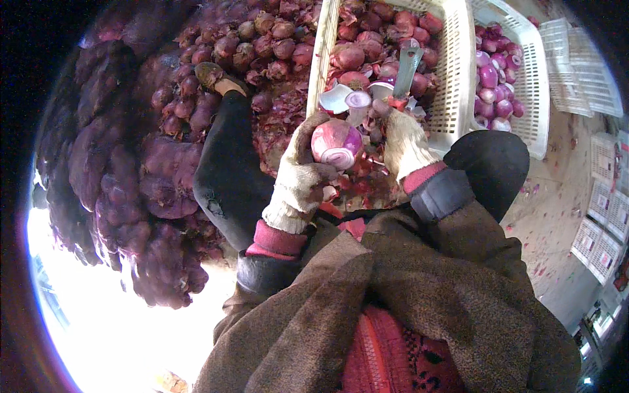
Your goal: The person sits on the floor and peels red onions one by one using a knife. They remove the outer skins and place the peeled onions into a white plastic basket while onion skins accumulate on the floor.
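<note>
My left hand (302, 172), in an off-white knit glove with a stained thumb, is closed around a red onion (337, 144). The onion's pale cut end faces me, and purple flesh shows where some skin is off. A knife (407, 73) with a broad metal blade points away from me in my right hand (404, 142), also gloved. Only a bit of red at its handle shows; the glove hides the rest. Between the hands is a cut onion slice (357, 100), with a curved piece of pale-lined skin (335, 99) beside it. I cannot tell what supports these pieces.
Unpeeled onions fill the near plastic crate (454, 73); peeled purple onions (491, 78) lie in another crate (533, 93) to its right. Loose onions (265, 44) and dry skins cover the ground ahead. Full mesh sacks (108, 147) are piled at left. More crates (580, 64) stand far right.
</note>
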Demonstrator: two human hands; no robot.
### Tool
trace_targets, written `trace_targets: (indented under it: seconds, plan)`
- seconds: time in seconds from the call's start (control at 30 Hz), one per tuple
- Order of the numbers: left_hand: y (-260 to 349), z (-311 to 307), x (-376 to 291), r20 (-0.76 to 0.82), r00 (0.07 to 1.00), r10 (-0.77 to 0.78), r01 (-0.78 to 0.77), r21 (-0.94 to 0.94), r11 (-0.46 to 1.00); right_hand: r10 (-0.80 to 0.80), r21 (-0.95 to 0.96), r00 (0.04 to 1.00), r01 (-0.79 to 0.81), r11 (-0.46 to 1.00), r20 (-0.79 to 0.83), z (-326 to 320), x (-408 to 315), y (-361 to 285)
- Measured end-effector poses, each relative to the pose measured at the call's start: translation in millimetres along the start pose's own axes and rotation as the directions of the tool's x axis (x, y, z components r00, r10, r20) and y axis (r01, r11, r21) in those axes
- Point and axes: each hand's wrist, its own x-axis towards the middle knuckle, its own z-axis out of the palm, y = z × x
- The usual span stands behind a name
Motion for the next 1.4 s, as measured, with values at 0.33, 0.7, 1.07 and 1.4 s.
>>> trace_targets:
  seconds: [0.33, 0.7, 1.07, 1.4]
  plan:
    - [-20.3, -30.4, 25.3, -0.106, 0.984, 0.140, -0.038, 0.652, 0.757, 0.211, -0.113, 0.953, -0.190, 0.975, 0.219, 15.8, -20.8, 13.4]
    - [-26.4, -40.8, 39.4, -0.371, 0.919, 0.137, 0.239, 0.796, 0.556, -0.150, -0.662, 0.932, 0.342, 0.667, 0.331, 7.2, 22.4, 46.0]
    - [-30.6, -48.0, 43.0, -0.426, 0.900, 0.098, 0.226, 0.644, 0.731, -0.143, -0.750, 0.961, 0.274, 0.602, 0.237, 9.7, 22.6, 13.8]
    - [-30.8, -66.2, 46.0, -0.292, 0.956, 0.032, 0.102, 0.431, 0.896, 0.092, -0.873, 0.921, 0.389, -0.294, 0.380, -25.6, 3.6, 23.4]
